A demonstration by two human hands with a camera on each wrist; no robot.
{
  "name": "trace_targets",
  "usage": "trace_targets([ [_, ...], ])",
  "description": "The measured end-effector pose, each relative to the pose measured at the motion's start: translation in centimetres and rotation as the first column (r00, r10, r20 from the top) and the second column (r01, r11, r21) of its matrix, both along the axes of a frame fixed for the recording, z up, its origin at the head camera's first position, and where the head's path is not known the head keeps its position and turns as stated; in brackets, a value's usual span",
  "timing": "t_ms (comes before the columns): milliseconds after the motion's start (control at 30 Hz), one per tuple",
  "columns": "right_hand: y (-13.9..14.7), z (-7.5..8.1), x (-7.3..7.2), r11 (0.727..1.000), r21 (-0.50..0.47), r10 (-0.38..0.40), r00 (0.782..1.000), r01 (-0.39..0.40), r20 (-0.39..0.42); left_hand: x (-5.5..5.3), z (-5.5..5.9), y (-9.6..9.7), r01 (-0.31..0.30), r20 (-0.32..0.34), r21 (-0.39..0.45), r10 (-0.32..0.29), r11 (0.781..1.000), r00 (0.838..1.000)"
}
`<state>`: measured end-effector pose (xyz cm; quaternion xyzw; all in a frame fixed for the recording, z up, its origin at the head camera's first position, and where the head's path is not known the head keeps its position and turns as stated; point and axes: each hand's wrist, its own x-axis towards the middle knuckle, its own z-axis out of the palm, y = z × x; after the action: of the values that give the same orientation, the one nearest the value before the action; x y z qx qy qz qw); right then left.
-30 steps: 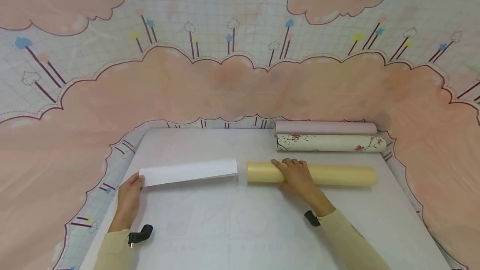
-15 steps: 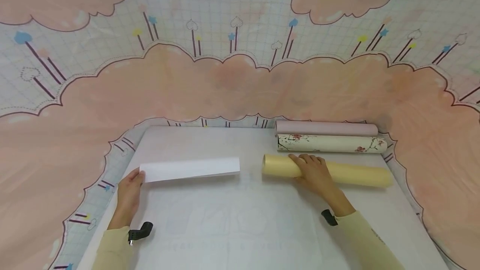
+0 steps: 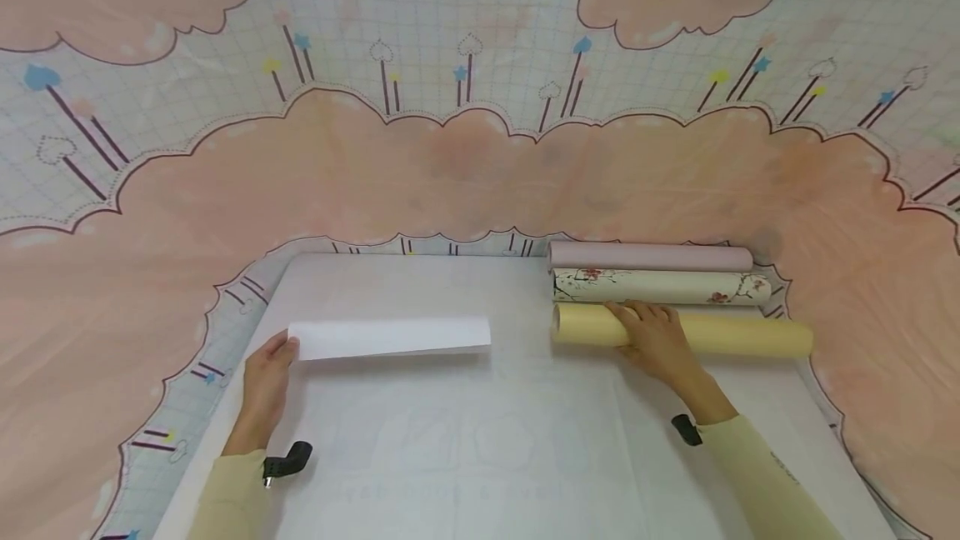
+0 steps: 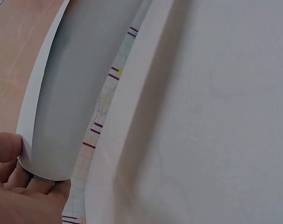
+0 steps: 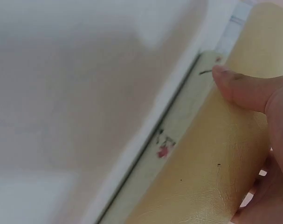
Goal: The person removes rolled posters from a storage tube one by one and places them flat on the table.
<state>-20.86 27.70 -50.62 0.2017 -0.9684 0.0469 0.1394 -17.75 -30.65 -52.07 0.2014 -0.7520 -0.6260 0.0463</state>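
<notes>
My right hand [image 3: 658, 344] grips a yellow roll of paper [image 3: 742, 334] from above, left of its middle. In the right wrist view the thumb lies along the yellow roll [image 5: 197, 172], which partly covers a floral roll. My left hand [image 3: 266, 373] pinches the left end of a white sheet of paper [image 3: 390, 338], a long narrow strip in the head view. Seen from the left wrist, that white sheet [image 4: 66, 107] curves between thumb and fingers, its grey inner side showing, and a shadow falls beside it.
A cream roll with red blossoms [image 3: 660, 287] lies just behind the yellow one. Behind that is a pale pink roll [image 3: 651, 257] at the table's back edge. The white table [image 3: 465, 457] is bordered by a patterned cloth [image 3: 480, 173] with clouds.
The right hand has carried the yellow roll right and back, up close to the blossom roll. My left hand has shifted slightly right with the white sheet.
</notes>
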Motion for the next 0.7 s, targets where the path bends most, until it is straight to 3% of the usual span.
trace_targets([
  [300,1.3,-0.8,-1.2,0.999,-0.024,0.023,0.999,-0.022,0.048,0.0,0.9,1.5,0.032,0.006,0.027,-0.032,0.999,0.999],
  [700,1.8,-1.6,-2.7,0.999,-0.003,0.034,0.997,-0.034,0.067,-0.1,1.0,3.0,0.084,-0.008,0.01,-0.084,0.996,0.996],
])
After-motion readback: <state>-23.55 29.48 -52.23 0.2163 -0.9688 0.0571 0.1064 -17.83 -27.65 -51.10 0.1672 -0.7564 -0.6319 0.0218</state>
